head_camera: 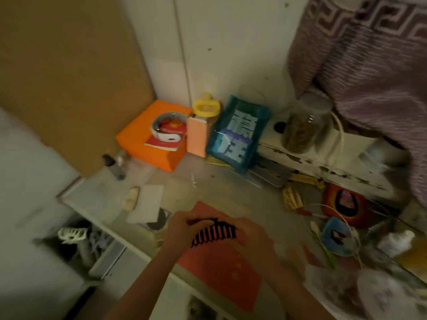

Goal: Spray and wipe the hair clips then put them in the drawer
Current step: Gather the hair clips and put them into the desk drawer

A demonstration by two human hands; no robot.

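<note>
Head view: left hand (179, 229) and right hand (250, 236) fingers curled, gripping black hair clip (215, 234) over red mat (221, 273).

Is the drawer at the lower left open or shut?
Open. The drawer is pulled out from the desk front, and a white hair clip shows lying inside it among other blurred things.

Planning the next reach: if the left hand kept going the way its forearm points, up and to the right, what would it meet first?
Probably the black hair clip that the left hand already holds, then the right hand gripping its other end. Depth is unclear in the blur.
</note>
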